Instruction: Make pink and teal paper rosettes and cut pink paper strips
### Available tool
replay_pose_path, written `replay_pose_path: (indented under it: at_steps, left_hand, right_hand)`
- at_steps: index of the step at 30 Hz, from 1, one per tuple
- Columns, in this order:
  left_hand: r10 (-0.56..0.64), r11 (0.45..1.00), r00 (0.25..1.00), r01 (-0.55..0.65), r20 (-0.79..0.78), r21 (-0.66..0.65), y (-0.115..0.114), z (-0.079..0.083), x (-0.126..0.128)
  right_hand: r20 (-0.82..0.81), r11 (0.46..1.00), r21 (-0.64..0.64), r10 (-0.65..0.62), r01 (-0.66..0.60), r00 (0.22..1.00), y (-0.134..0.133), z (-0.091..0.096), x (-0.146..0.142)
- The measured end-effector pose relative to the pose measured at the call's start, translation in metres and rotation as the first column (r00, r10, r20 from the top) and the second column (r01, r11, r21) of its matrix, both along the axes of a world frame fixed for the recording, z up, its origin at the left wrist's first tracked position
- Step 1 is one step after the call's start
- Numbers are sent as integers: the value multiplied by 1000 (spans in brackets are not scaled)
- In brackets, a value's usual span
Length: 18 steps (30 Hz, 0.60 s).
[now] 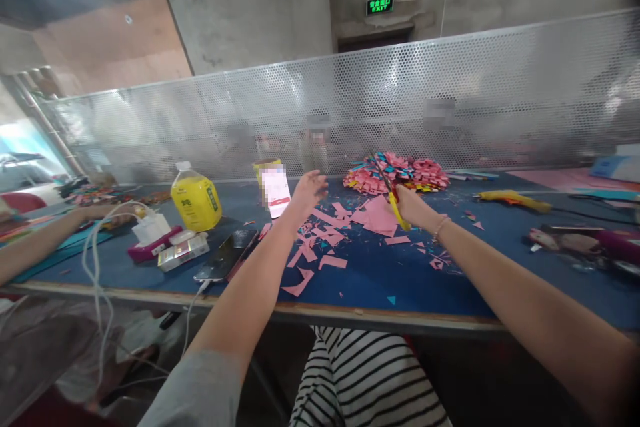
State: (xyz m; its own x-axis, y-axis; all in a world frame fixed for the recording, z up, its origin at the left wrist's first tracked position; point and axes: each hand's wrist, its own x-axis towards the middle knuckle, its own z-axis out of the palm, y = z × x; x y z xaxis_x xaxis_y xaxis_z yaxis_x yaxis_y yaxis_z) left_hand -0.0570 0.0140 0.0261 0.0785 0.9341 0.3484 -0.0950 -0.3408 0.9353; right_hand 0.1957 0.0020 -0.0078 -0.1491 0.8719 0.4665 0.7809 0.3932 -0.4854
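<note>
My right hand (414, 209) is closed around the yellow handles of a pair of scissors (399, 209), whose blades point up and away towards a heap of fringed pink, blue and yellow paper (373, 177). Beneath the scissors lies a larger piece of pink paper (376, 215). My left hand (309, 188) is raised above the table beside an upright phone with a lit screen (275, 191). Its fingers are apart and slightly bent, with nothing visible in them. Pink paper scraps (333, 261) are scattered between and in front of both hands.
A bottle of yellow liquid (197, 203), a purple power strip (154, 245), a small box (183, 252) and a dark phone (227, 257) on a cable stand left. Another person's arm (45, 240) reaches in there. A perforated metal screen (240, 113) borders the blue table (360, 287).
</note>
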Motion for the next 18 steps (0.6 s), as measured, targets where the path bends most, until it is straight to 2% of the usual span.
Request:
replay_pose_path:
  at_steps: [1,2,3,5,7,12,16,18]
  left_hand:
    - [95,995,995,-96,13,21,4,4,-11]
    - [186,982,981,-184,-59,30,8,6,-21]
    - [268,963,940,-263,-212,52,11,7,-29]
    - [346,934,758,-334,-553,126,14,2,-39]
    - [318,938,604,-310,-731,152,14,-6,-42]
    - [174,970,506,-236,-845,58,16,-18,-39]
    - [217,956,467,-279,-858,90,20,-11,-48]
    - [254,948,472,-295,-844,120,22,-5,-56]
  right_hand:
    - [71,999,-37,-4,6,997,2,-1,5]
    - [144,998,-64,-6,15,990,4,-2,8]
    - [218,996,-79,-15,33,976,4,-3,9]
    - [336,995,-71,-44,72,941,3,-6,8]
    - [404,992,-61,-77,111,912,0,-9,4]
    - [396,987,-71,-105,144,912,-8,-8,-5]
    - [359,989,-9,-135,149,923,-11,-6,-7]
    - [363,991,13,-127,131,923,-11,-6,-7]
